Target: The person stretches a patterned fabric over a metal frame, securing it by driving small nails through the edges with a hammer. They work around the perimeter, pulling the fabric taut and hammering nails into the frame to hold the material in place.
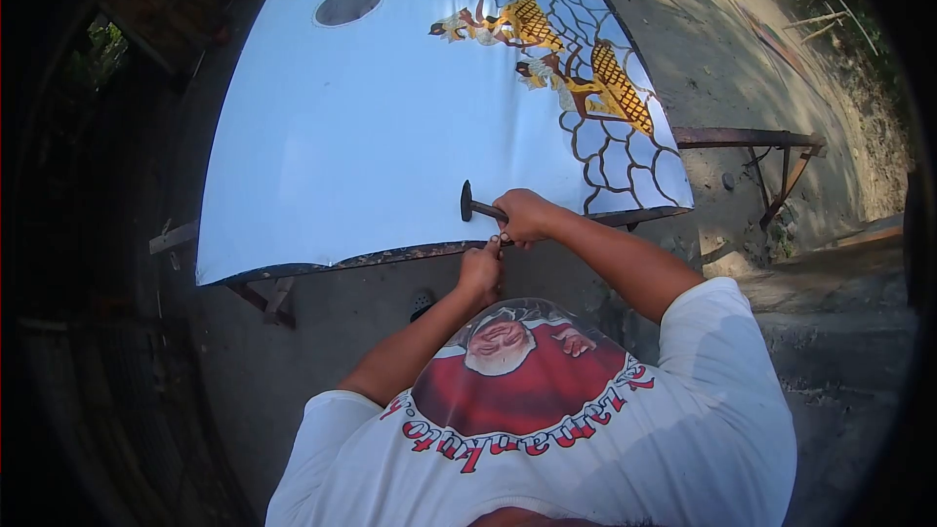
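Observation:
My right hand (527,216) is closed around the handle of a hammer (468,202), whose dark head stands up over the near edge of a stretched white canvas (381,166). Just below it, my left hand (481,271) is at the dark wooden edge (390,256) under the canvas, thumb and fingers pressed together. What the left fingers pinch, if anything, is too small to make out. Brown outlined stone shapes and yellow-and-brown figures (605,88) decorate the canvas's right side. A dark oval (347,7) lies near its far left.
Wooden trestle supports carry the canvas frame, with one beam (747,138) jutting out on the right and a leg (280,303) under the near left. A dark shoe (422,303) shows on the ground below. Concrete steps (830,278) lie at right.

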`<action>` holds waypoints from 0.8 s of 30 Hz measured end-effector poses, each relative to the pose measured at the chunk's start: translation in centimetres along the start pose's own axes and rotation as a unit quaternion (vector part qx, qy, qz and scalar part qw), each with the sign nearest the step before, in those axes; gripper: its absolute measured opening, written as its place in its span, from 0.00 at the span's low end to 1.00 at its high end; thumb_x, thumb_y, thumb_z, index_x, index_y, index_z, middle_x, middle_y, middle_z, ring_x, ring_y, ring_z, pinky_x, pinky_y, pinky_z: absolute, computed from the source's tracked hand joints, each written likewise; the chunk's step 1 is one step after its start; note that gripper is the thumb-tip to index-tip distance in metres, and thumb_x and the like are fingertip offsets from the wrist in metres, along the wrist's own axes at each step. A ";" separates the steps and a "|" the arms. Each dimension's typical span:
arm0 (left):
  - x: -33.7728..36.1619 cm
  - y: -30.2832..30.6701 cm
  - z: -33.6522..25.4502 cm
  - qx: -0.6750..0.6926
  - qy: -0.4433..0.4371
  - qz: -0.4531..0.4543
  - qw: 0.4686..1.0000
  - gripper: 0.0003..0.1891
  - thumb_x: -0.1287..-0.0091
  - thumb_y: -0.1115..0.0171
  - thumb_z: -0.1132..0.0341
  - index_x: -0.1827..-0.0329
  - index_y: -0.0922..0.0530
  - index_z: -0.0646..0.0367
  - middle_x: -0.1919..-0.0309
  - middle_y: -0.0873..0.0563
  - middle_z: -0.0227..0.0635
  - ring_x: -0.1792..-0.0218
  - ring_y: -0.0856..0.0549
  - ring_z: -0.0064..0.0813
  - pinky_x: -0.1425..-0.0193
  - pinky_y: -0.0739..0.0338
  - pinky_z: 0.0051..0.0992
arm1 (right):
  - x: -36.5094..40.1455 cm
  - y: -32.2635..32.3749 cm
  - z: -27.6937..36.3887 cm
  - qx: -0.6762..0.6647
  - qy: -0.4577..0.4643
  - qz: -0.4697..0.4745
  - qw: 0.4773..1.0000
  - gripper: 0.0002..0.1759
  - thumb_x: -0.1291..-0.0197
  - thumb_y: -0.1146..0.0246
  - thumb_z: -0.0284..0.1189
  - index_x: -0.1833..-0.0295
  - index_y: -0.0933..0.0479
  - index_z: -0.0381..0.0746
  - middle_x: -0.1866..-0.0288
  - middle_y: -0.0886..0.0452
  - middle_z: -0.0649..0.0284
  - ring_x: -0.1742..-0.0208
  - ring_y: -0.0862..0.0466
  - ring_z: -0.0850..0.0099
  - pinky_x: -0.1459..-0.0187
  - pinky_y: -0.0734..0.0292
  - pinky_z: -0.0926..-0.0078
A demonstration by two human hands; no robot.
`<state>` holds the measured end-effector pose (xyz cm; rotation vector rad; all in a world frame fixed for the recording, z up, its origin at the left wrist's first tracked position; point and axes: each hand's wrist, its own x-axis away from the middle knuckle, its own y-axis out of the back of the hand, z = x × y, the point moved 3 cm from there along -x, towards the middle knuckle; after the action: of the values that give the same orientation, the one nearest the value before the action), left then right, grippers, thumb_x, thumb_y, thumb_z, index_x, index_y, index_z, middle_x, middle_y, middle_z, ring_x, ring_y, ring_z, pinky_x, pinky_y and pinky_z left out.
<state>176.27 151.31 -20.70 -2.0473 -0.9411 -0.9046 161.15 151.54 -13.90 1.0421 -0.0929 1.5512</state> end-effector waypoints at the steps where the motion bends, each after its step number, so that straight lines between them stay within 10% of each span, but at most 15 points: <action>1: -0.1 -0.1 0.1 0.001 0.006 0.000 1.000 0.19 0.22 0.47 0.48 0.69 0.30 0.50 0.85 0.36 0.22 0.88 0.37 0.22 0.86 0.49 0.29 | 0.0 0.0 0.1 0.026 0.002 0.004 1.000 0.03 0.42 0.36 0.20 0.62 0.22 0.32 0.71 0.15 0.54 0.74 0.12 0.67 0.72 0.12 0.68; 5: 0.3 -0.1 -0.4 0.003 0.001 -0.012 1.000 0.18 0.22 0.46 0.50 0.69 0.30 0.50 0.85 0.36 0.22 0.88 0.38 0.22 0.86 0.49 0.29 | 0.4 0.1 1.0 0.071 -0.003 -0.002 0.998 0.04 0.48 0.35 0.19 0.68 0.24 0.36 0.74 0.17 0.56 0.76 0.13 0.66 0.75 0.17 0.67; 6: 0.5 -0.2 -0.2 0.011 -0.005 0.003 1.000 0.18 0.22 0.46 0.50 0.69 0.30 0.50 0.85 0.36 0.22 0.88 0.38 0.22 0.86 0.49 0.29 | -0.6 -0.7 0.9 0.263 0.143 -0.099 0.949 0.04 0.48 0.35 0.20 0.69 0.24 0.36 0.76 0.18 0.56 0.78 0.15 0.65 0.76 0.21 0.66; 12: 1.1 -0.2 -0.6 0.004 -0.010 -0.008 1.000 0.19 0.23 0.44 0.50 0.72 0.30 0.49 0.85 0.35 0.22 0.88 0.39 0.22 0.84 0.50 0.28 | 1.6 -0.3 -0.7 0.023 0.061 -0.108 0.992 0.07 0.44 0.30 0.24 0.64 0.23 0.34 0.76 0.18 0.57 0.79 0.16 0.69 0.79 0.22 0.70; 24: 1.2 -0.5 -0.6 -0.003 -0.025 -0.003 1.000 0.19 0.24 0.45 0.50 0.73 0.31 0.48 0.86 0.35 0.23 0.89 0.40 0.22 0.84 0.48 0.28 | 9.0 -5.0 -5.7 0.115 0.131 -0.332 0.927 0.11 0.31 0.37 0.33 0.57 0.29 0.36 0.71 0.21 0.47 0.64 0.18 0.43 0.66 0.28 0.49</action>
<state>176.27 151.40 -19.29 -2.0822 -0.9731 -0.8631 163.08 163.11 -13.90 0.9030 0.5864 1.0705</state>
